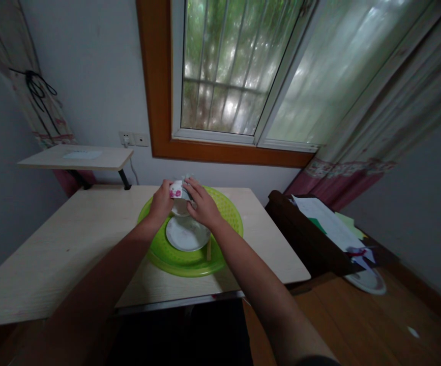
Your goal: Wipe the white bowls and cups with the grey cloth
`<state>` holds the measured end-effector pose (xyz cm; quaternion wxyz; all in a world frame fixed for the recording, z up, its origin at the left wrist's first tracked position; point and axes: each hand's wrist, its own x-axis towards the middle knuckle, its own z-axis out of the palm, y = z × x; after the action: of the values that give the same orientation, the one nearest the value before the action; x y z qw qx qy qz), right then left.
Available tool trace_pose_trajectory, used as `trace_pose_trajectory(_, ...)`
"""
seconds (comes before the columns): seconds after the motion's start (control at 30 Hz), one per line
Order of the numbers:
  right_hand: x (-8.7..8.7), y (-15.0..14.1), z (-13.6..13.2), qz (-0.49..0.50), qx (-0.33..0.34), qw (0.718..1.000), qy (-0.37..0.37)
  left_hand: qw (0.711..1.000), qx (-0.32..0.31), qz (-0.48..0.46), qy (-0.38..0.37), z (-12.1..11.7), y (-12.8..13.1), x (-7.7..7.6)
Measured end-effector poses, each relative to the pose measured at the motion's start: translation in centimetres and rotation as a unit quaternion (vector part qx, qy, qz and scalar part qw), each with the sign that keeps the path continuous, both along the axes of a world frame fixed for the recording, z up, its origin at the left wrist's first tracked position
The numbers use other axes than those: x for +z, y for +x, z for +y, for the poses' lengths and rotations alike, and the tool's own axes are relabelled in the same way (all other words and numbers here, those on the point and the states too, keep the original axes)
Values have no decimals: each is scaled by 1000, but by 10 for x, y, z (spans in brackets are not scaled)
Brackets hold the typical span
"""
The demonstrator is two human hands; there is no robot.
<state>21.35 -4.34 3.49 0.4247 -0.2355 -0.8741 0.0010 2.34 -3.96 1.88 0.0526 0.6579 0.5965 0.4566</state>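
Observation:
Over the far part of a green plastic basket tray point(231, 208), a small white bowl with pink flowers point(176, 189) sits between my hands. My left hand point(162, 202) grips its left side. My right hand point(204, 204) has its fingers curled against the right side, covering part of it. Just below the bowl, a pale rounded surface point(181, 207) shows; whether it is a second bowl or part of the same one, I cannot tell. Nearer me lies a white plate point(187, 234) in the tray. Beside its right edge, partly by my right wrist, is a thin light-wood stick point(208, 250).
The tray stands on a pale wooden table point(101, 229). At the back left is a small raised shelf point(56, 158) with a paper on it. A dark brown cabinet point(300, 234) with papers stands to the right. A window point(228, 76) is ahead.

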Motion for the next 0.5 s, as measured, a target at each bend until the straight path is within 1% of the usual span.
trace_pose_trajectory(0.1, -1, -3, 1, -26, 22, 999, 23, 1000, -5, 9, -5, 0, 1, -1)
trace_pose_trajectory(0.2, -1, -5, 3, -13, 11, 1000, 20, 1000, 0, 19, -7, 2, 2, -2)
trace_pose_trajectory(0.33, -4, -2, 6, 37, -54, 997, -29, 1000, -2, 23, 1, 2, 2, -2)
trace_pose_trajectory(0.5, -16, 4, 19, 78, -153, 976, -132, 1000, -7, 10, 6, 0, 3, 0)
